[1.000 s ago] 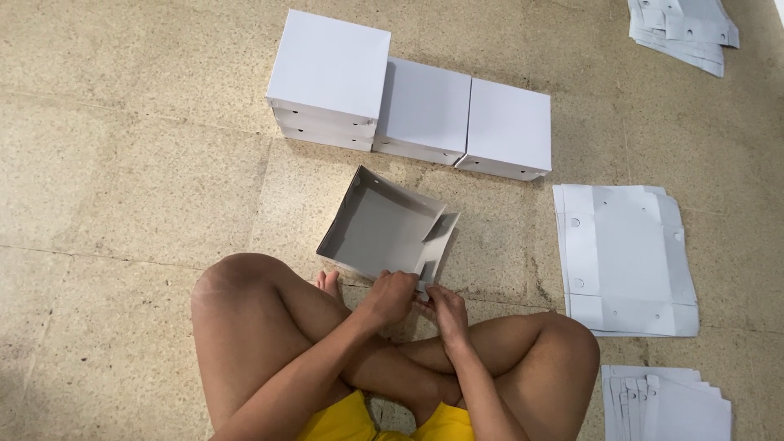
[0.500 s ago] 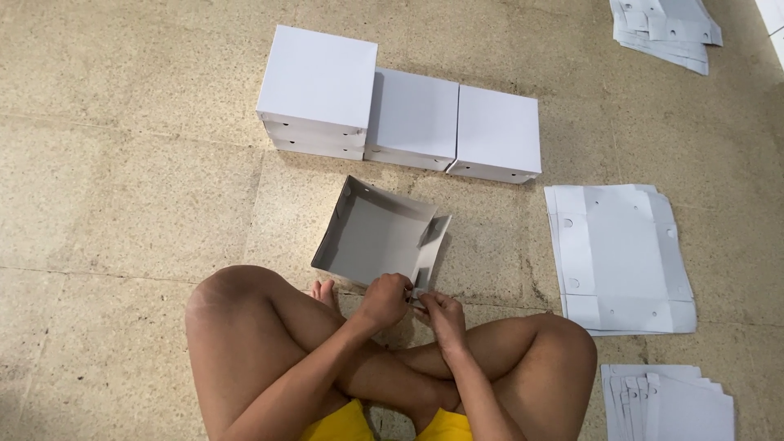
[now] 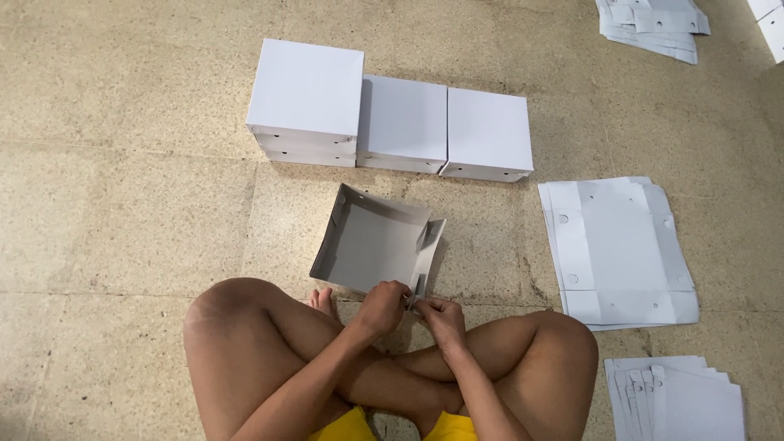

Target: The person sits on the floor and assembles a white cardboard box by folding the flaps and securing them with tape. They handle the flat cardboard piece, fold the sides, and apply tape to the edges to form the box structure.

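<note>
Hands (image 3: 412, 306) unmoved, seemingly pinching tray (image 3: 371, 245) corner.

box corner (image 3: 414, 296) hidden by hands (image 3: 412, 309), flat stack (image 3: 676, 400) cut off by bottom edge

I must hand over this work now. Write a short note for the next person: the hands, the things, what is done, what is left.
Left hand and right hand: both pinch the near corner of the half-folded grey tray on the floor.
Done: three closed white boxes stand in a row beyond the tray.
Left: the tray's near corner is not closed; flat blanks lie at the right, with more at the lower right and the far right.
</note>
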